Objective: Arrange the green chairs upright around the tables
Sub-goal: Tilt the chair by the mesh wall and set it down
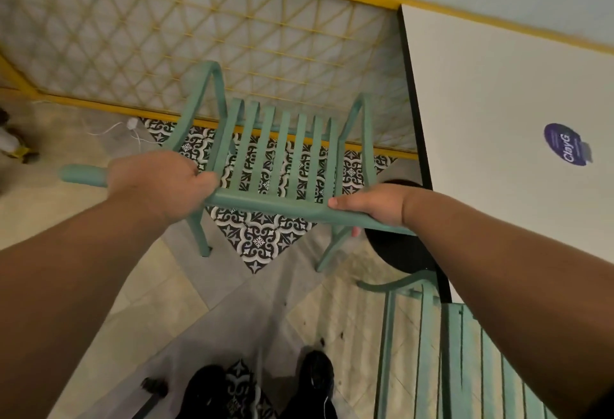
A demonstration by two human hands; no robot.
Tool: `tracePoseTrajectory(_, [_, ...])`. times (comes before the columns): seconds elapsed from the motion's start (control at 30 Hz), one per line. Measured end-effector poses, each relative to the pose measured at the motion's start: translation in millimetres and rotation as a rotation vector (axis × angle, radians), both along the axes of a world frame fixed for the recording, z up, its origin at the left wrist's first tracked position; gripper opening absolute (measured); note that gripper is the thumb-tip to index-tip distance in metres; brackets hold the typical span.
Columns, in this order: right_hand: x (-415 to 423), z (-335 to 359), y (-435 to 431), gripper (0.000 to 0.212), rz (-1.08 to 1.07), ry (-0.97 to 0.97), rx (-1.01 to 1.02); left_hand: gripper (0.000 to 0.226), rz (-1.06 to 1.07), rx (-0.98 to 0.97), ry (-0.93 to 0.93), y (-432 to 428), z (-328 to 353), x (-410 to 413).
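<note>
A green slatted chair point(282, 153) stands upright on the floor in front of me, its seat facing the lattice screen. My left hand point(162, 183) grips the left end of its top back rail. My right hand point(375, 202) holds the right end of the same rail, fingers curled under it. A white table point(498, 113) with a black edge stands to the right, close beside the chair. A second green chair point(458, 352) stands at the lower right, partly hidden by my right forearm.
A yellow-framed lattice screen point(232, 30) runs behind the chair. The table's black round base point(398, 249) sits by the chair's right rear leg. A white cable point(133, 133) lies on the floor at left. My shoes point(315, 382) are at the bottom.
</note>
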State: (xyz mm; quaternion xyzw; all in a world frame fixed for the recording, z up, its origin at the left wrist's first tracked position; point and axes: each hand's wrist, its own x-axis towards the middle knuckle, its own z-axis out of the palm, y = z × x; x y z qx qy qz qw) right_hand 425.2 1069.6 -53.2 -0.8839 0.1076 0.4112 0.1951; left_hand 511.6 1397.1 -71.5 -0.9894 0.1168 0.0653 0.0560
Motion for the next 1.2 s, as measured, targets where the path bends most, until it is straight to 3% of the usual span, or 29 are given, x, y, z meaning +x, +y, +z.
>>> tracePoseTrajectory(0.57, [-8, -1, 31, 0.097, -0.145, -0.052, 0.011, 0.047, -0.100, -0.017, 0.001, 18, -1, 39])
tracePoseTrajectory(0.97, [-6, -3, 41, 0.089, -0.239, -0.129, 0.072, 0.061, -0.067, -0.004, 0.000, 20, 6, 43])
tracePoseTrajectory(1.03, [-8, -4, 41, 0.082, -0.243, -0.148, 0.101, 0.056, 0.026, -0.014, -0.031, 15, 7, 31])
tracePoseTrajectory(1.1, [-9, -4, 38, 0.079, -0.244, -0.176, 0.141, 0.046, 0.234, -0.174, -0.093, 11, 1, 22])
tracePoseTrajectory(1.2, [-10, -3, 33, 0.075, -0.273, -0.207, 0.235, 0.104, 0.764, -0.632, -0.041, -8, -4, 4])
